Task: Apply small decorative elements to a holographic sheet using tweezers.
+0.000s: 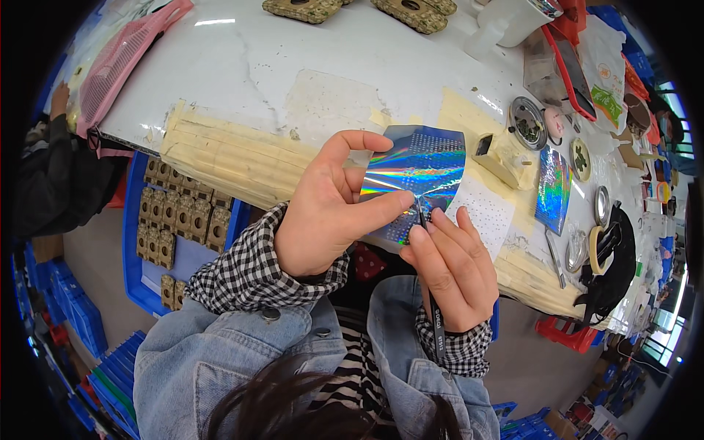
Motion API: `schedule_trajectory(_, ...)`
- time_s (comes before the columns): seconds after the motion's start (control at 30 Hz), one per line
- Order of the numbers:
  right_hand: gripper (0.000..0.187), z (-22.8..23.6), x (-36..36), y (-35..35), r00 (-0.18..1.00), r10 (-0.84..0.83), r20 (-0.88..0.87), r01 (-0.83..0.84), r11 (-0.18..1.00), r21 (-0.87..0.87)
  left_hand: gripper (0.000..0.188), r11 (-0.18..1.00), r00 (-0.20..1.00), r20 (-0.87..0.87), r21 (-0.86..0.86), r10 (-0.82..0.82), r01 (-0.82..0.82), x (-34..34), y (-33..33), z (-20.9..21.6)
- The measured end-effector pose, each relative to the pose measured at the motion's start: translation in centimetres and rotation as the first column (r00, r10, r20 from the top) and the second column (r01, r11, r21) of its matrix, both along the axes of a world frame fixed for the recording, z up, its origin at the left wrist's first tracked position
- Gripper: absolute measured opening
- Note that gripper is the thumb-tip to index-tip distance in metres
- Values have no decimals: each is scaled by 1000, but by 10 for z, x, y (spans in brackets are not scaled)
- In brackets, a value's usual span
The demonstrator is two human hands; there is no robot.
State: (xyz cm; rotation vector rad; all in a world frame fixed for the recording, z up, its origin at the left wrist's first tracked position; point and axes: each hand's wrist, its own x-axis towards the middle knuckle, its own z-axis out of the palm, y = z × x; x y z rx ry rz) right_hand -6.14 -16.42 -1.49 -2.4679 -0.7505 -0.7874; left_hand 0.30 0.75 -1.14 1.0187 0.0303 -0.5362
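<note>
My left hand (323,209) grips a shiny holographic sheet (425,158) dotted with rows of small marks, its thumb pressed on the front near the lower edge. In my right hand (455,271) is a pair of dark tweezers (438,330), held like a pen. The tweezer tips meet the sheet's lower part, just beside my left thumb. Whether they pinch anything is too small to tell. Under and right of the sheet, a white dotted paper (484,220) lies on the table.
Right of my hands are a cream-coloured block (506,158), a round tin (528,122), another holographic sheet (554,191) and a silver tool (555,258). A blue tray (132,275) at left holds several camouflage-patterned cases (194,216). Another person's sleeve (70,169) shows far left, near a pink basket (125,66).
</note>
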Motion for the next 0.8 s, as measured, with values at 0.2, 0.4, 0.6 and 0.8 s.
schedule_trajectory(0.2,31,1,-1,-1,1000,-2,-10,2,1000,2,51,1000,1000,10,-14,4,-4,0,-1,0)
schedule_trajectory(0.4,30,-1,-1,-2,1000,-4,-16,4,999,39,50,1000,1000,28,-4,-14,14,0,1,-1)
schedule_trajectory(0.6,29,1,-1,-3,1000,-5,-21,6,998,57,50,1000,999,37,-20,-3,4,-1,-2,-1)
schedule_trajectory(0.8,29,0,-1,-3,1000,3,-19,-1,998,63,51,1000,998,54,7,-27,27,-1,0,-3)
